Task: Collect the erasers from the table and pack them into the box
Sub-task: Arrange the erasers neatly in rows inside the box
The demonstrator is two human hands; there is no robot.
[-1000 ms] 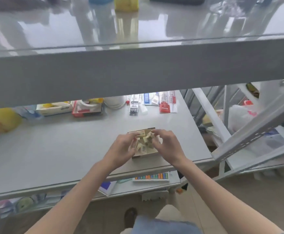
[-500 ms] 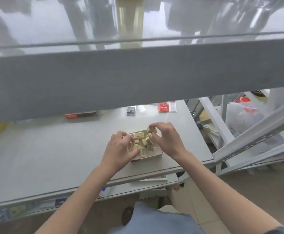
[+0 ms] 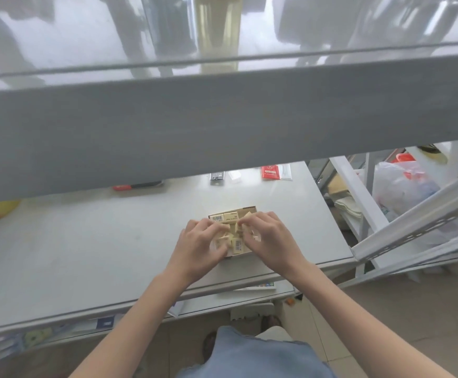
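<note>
A small brown cardboard box (image 3: 245,208) sits near the front edge of the grey table (image 3: 86,241). Several cream-coloured erasers (image 3: 229,216) with barcode labels lie jumbled inside it, some flat at the back, others tilted in the middle. My left hand (image 3: 199,242) rests over the box's left side, fingers curled onto the erasers. My right hand (image 3: 270,236) covers the right side, fingertips pinching tilted erasers. The two hands nearly meet above the box and hide its front part.
A thick grey shelf beam (image 3: 222,126) crosses above the table and hides its back. A red packet (image 3: 270,172), a small dark item (image 3: 217,176) and a red-black tool (image 3: 138,185) lie at the back. A white metal rack (image 3: 413,219) with a plastic bag (image 3: 402,186) stands to the right.
The view has tilted, so the beam hides more of the table's back. Both hands have lowered onto the erasers in the box, and the right hand came down from the back corner towards the left hand.
</note>
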